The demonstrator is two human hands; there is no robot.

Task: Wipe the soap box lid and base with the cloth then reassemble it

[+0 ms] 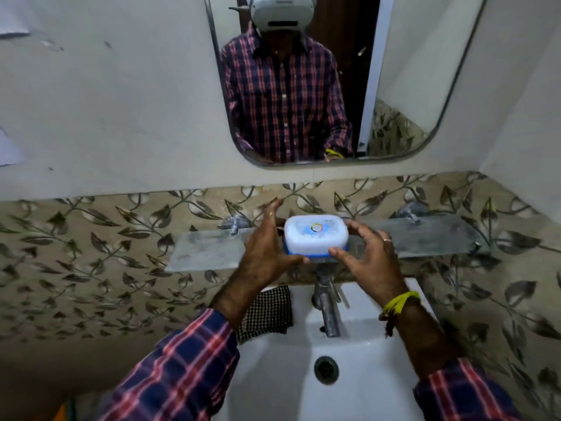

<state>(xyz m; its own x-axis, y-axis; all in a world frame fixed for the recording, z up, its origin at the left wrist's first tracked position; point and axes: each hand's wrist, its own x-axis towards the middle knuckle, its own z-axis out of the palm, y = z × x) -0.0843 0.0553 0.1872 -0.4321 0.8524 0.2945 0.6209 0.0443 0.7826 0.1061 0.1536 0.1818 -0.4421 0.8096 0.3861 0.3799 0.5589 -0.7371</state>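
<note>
The soap box [315, 235] is closed, with a white translucent lid on a blue base, and sits at the front of a glass shelf [209, 250] above the tap. My left hand [267, 247] cups its left end, thumb against the blue base and index finger raised behind. At the right end, my right hand [370, 259] has its thumb on the base's front edge and curled fingers at the lid's far corner. The checked cloth [267, 314] lies on the sink's left rim, apart from both hands.
A white sink [373, 360] with a metal tap [328, 311] and a drain lies below the shelf. The shelf hangs on two metal brackets against leaf-patterned tiles. A mirror [303, 86] above it reflects a person in a checked shirt.
</note>
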